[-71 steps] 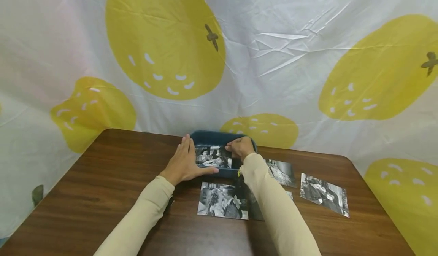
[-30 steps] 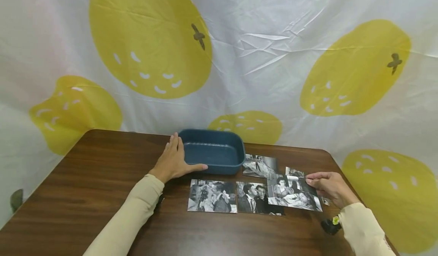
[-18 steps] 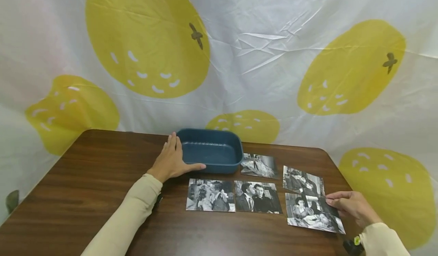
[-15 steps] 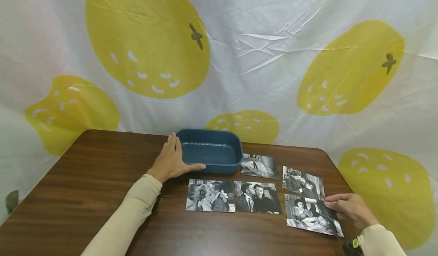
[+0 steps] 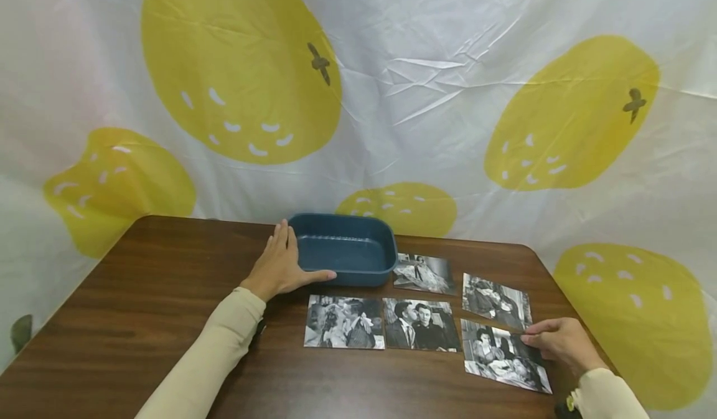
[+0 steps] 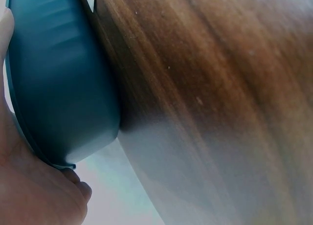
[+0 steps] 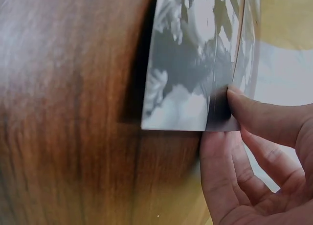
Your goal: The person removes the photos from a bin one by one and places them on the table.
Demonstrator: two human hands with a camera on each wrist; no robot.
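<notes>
A blue rectangular tub (image 5: 347,254) stands at the back of the table with nothing inside. My left hand (image 5: 277,266) rests against its left end, the fingers straight and the thumb stretched along the front rim. In the left wrist view that hand lies on the tub's rim (image 6: 17,107). My right hand (image 5: 562,341) pinches a black-and-white photo (image 5: 501,353) by its right edge, thumb on top. The right wrist view shows the photo (image 7: 181,93) tilted, its near edge raised off the table.
Other black-and-white photos lie flat: one of a couple (image 5: 422,324) in the middle, one (image 5: 344,321) before the tub, one (image 5: 424,274) at its right, and one (image 5: 495,299) just behind the held photo. A lemon-print cloth (image 5: 426,126) hangs behind the table (image 5: 185,294).
My right hand has carried the photo out of the tub to the table's right side, and lately slightly left and nearer me. My left hand has stayed on the tub.
</notes>
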